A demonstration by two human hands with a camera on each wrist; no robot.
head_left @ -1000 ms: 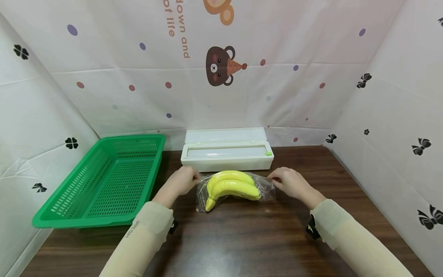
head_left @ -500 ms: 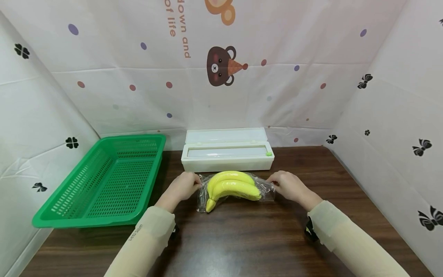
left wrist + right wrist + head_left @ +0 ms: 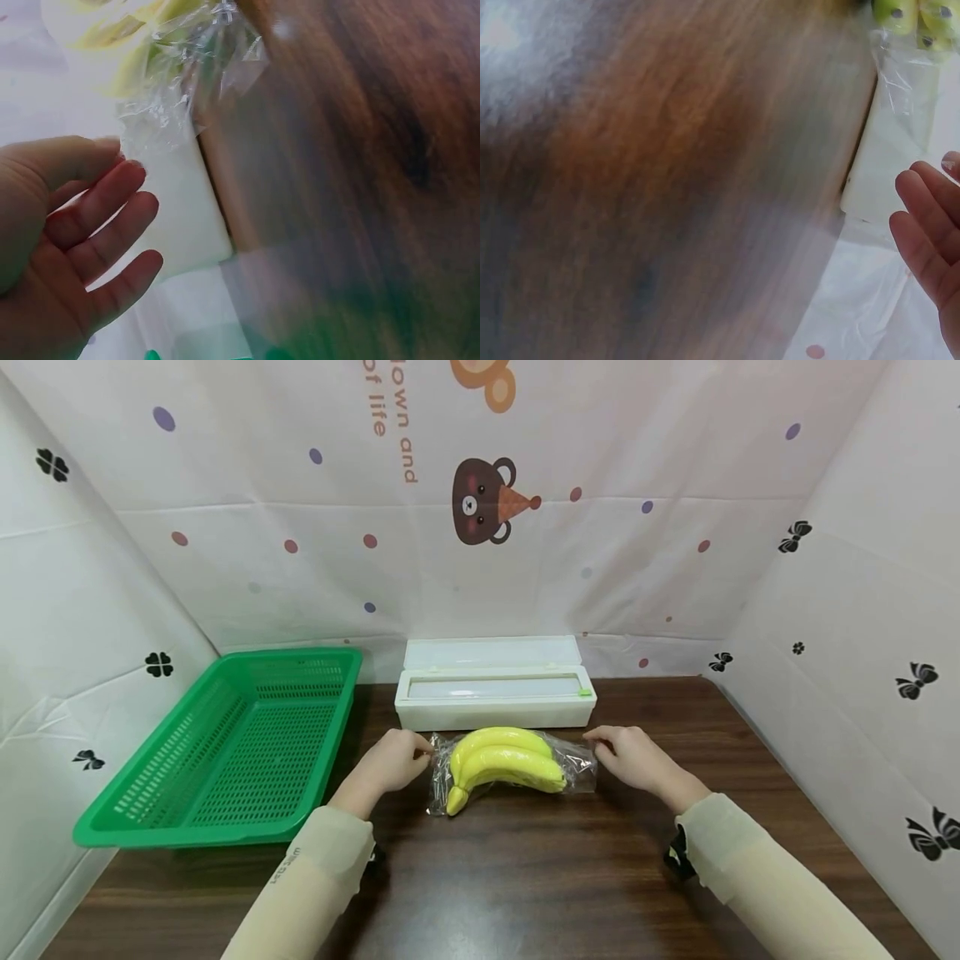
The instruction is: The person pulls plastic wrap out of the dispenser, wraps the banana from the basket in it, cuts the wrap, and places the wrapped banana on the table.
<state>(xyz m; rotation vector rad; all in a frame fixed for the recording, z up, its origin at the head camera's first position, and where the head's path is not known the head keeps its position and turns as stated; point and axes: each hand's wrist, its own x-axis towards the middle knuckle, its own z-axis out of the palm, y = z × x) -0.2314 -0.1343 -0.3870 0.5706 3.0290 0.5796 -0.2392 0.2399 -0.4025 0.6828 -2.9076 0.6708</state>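
Note:
A bunch of yellow bananas [image 3: 507,762] lies on the table in clear plastic film [image 3: 576,762] gathered at both ends. My left hand [image 3: 392,762] is at the film's left end, its index finger and thumb slightly apart in the head view. In the left wrist view, the left hand's [image 3: 82,225] fingers are loosely bent beside the film's crumpled edge [image 3: 161,112]; whether they touch it is hard to tell. By the right end is my right hand [image 3: 633,757], with loosely straight fingers [image 3: 922,202] and nothing seen in them.
Behind the bananas stands a white film dispenser box [image 3: 495,713] with its lid raised and a green slider. To the left sits a green plastic basket [image 3: 247,837]. Patterned white sheets [image 3: 637,585] border the wooden table [image 3: 540,877] at the back and sides.
Both hands had fingertips pinched at the film's ends; now the fingers are loosened and slightly apart. The right hand has drawn a little outward. The bananas stay in place.

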